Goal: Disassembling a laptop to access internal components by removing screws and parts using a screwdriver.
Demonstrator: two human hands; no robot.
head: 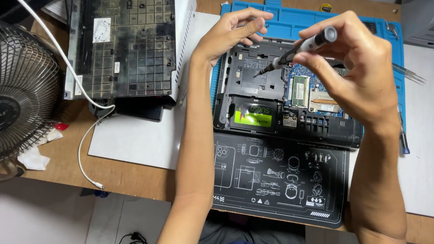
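An opened laptop base [255, 88] lies on a blue work mat [296, 22], its circuit board, memory stick and a black-and-green drive [254, 115] exposed. My right hand [350, 61] grips a slim grey screwdriver [303, 47], tip angled down-left over the black inner frame. My left hand [233, 29] hovers at the laptop's upper left corner, fingers curled together, thumb near the fingertips; I cannot see anything in it.
A black mat with white drawings [282, 178] lies in front of the laptop. A dusty removed bottom cover [125, 42] rests upper left beside a desk fan [6, 96] and a white cable [84, 146]. Tweezers [410, 75] lie right. Grey case [430, 10] stands far right.
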